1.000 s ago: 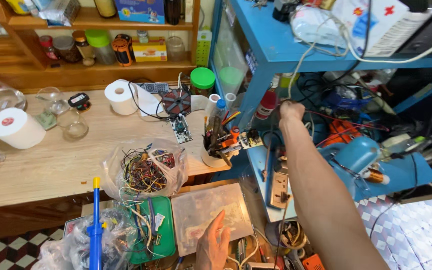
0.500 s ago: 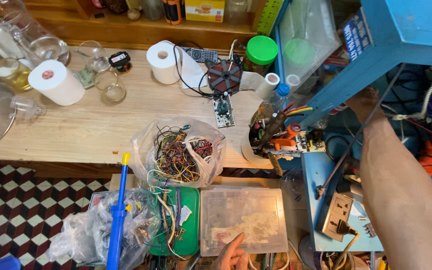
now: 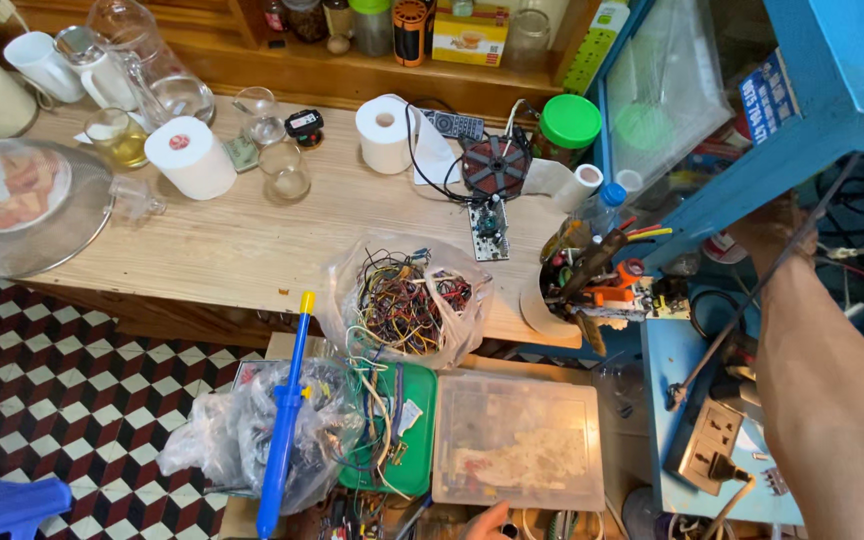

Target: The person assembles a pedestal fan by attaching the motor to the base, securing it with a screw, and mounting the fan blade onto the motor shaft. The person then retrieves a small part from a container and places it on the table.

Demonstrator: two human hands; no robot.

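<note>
My right hand (image 3: 767, 228) reaches up and away, under the slanted blue beam of a shelf frame (image 3: 752, 170). Its fingers are mostly hidden behind the beam, so I cannot tell what they touch. My forearm fills the lower right corner. A thin black cable (image 3: 742, 310) runs down beside the arm. Only the fingertips of my left hand (image 3: 487, 522) show at the bottom edge, just below a clear plastic lidded box (image 3: 517, 440) of small parts. Whether that hand holds anything cannot be told.
A plastic bag of tangled wires (image 3: 402, 300) sits on the wooden table's (image 3: 232, 250) front edge, beside a cup of tools (image 3: 582, 280). Below lie a green tray (image 3: 397, 430), a blue solder sucker (image 3: 287, 420) and a power socket (image 3: 712, 455). Paper rolls, glasses and a glass lid (image 3: 22, 210) stand farther left.
The view has swung left and down, showing more table and tiled floor. My right hand stays up under the blue frame. My left hand has sunk to the bottom edge.
</note>
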